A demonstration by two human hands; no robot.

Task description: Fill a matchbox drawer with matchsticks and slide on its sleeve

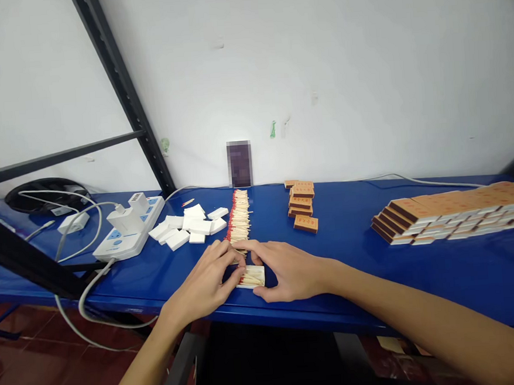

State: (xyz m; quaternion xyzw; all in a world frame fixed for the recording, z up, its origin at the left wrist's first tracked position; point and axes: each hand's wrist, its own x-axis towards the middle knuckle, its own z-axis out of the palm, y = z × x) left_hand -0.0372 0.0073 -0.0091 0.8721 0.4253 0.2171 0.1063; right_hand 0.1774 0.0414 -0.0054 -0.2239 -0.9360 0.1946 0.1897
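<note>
Now: white tray [260, 283] holds a layer of matches [251, 275], on the tabletop [353, 256]. Left hand [205, 278] and right hand [289, 269] curl closed on its ends. Loose match row [240, 217] lies just behind the tray.

Both hands, left hand [208, 278] and right hand [289, 270], cup a matchbox tray [251, 277] on the blue table [421, 275].
</note>
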